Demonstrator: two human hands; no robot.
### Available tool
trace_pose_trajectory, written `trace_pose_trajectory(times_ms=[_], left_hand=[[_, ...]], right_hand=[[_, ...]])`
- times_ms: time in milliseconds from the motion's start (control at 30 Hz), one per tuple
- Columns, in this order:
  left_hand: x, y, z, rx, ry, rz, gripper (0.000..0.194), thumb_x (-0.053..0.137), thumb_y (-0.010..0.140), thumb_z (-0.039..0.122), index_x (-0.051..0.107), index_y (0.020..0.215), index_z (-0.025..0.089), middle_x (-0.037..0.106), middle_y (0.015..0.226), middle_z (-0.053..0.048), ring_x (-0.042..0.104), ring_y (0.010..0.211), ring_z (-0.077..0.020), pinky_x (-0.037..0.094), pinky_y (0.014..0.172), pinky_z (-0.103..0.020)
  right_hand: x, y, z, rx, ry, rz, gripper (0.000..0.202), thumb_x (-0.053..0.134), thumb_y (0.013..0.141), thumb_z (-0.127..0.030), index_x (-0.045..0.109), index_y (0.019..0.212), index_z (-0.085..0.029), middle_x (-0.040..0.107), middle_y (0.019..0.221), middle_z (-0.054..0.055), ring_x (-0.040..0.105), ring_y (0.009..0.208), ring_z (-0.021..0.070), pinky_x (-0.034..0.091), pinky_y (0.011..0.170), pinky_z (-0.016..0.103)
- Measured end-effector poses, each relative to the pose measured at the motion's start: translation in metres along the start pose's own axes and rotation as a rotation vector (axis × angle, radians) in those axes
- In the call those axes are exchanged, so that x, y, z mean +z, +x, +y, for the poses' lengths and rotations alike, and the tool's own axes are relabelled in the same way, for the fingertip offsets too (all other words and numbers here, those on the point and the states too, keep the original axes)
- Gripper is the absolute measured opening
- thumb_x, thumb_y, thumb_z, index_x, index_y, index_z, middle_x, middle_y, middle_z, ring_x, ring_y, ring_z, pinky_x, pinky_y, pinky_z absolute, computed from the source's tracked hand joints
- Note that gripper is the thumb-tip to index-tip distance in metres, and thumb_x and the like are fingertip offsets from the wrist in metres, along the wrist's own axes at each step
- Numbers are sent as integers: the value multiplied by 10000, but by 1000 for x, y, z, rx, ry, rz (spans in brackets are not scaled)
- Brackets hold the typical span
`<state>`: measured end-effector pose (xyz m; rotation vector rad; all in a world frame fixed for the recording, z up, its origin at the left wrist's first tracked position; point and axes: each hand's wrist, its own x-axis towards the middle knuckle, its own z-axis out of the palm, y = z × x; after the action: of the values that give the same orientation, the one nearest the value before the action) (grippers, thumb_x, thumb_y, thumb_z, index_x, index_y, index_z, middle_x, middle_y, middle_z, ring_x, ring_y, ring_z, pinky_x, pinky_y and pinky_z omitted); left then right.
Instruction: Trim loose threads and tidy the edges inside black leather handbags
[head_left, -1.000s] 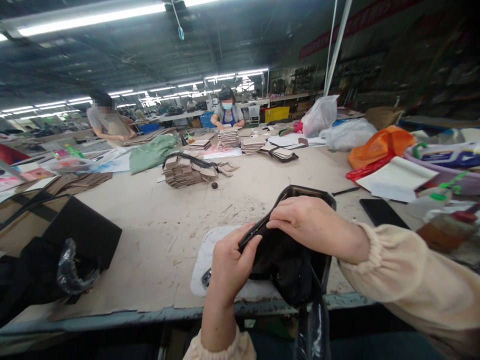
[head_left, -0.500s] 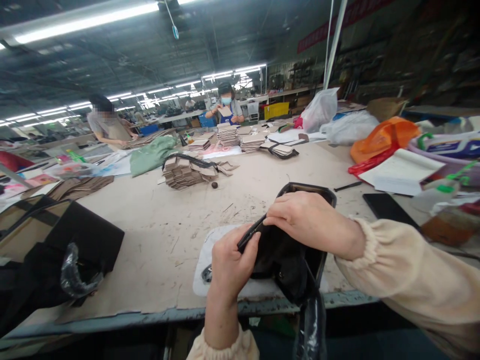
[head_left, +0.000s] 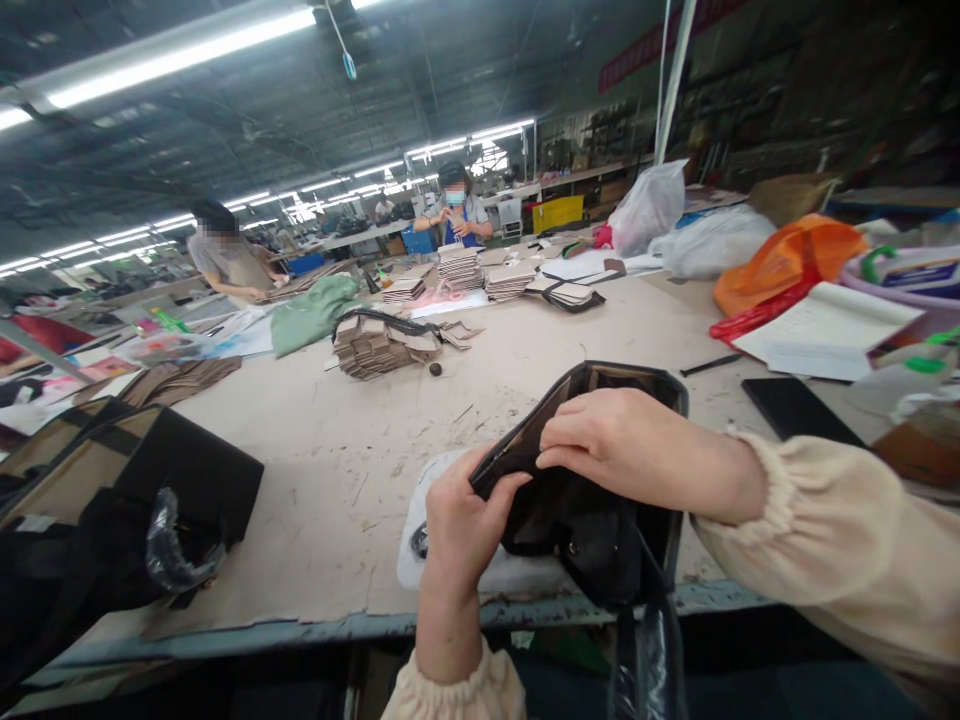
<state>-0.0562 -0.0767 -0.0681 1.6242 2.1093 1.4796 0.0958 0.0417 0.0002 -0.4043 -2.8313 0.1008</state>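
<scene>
A black handbag point(head_left: 600, 550) lies tilted at the table's front edge, its mouth facing up and a dark lining showing inside. My left hand point(head_left: 465, 515) is closed on the left corner of its rim, thumb on the inner side. Over the open mouth is my right hand point(head_left: 607, 440), fingers and thumb pressed together in a pinch; whatever they may hold is hidden. From the bag a plastic-wrapped strap point(head_left: 652, 660) hangs below the table edge. Under the bag lies a white pad point(head_left: 412, 505), partly covered.
More black bags point(head_left: 191, 440) stand at the left. Stacked brown pieces point(head_left: 379, 345) lie mid-table beside a green cloth point(head_left: 315, 315). At right are a black phone-like slab point(head_left: 799, 408), an open notebook point(head_left: 829, 325) and an orange bag point(head_left: 795, 265). Co-workers are across the table.
My right hand has come off the bag's rim near my left hand and moved slightly right, over the mouth. The bag's opening now gapes wider. The view has shifted a little.
</scene>
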Motion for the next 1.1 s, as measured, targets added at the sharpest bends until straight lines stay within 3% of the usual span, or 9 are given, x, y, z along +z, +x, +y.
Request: trace_pose_trajectory(times_ms=[133,267,400,633,1100], left_hand=[[0,1,0,-54,-5,8,243,674,738,236,660,979,216,707,920,-1,645,855,-174,486,774,-275],[-1,0,-4,-55,8,-20,238,646,766,264,629,999,222,694,922,5,634,857,-168,474,769,-273],[-1,-2,-9,-12,6,-9,254,635,782,279,595,1027,223,676,938,5,621,864,-157,466,780,-270],[3,-1,-8,36,-139,-18,238,617,809,245,633,1046,249,682,1021,4,618,949,-151,469,844,-261],[5,-2,-6,25,-163,-50,224,610,817,271,668,1031,236,698,989,-10,635,908,-159,483,832,-270]], right_hand=[[-1,-3,0,-7,64,1,187,553,852,-381,626,944,-235,675,852,-4,613,810,155,408,713,249],[0,1,-6,-21,31,-1,200,577,825,-407,636,873,-222,667,857,14,607,814,173,410,707,266],[1,6,-9,-21,8,-7,164,517,865,-288,632,787,-202,659,817,23,601,789,163,397,703,268],[-3,2,-6,-213,22,-17,207,453,882,-186,606,743,-190,639,780,16,569,789,143,374,736,269],[0,5,-5,31,-79,38,205,458,892,-287,576,744,-210,629,798,-3,566,757,146,314,639,264]])
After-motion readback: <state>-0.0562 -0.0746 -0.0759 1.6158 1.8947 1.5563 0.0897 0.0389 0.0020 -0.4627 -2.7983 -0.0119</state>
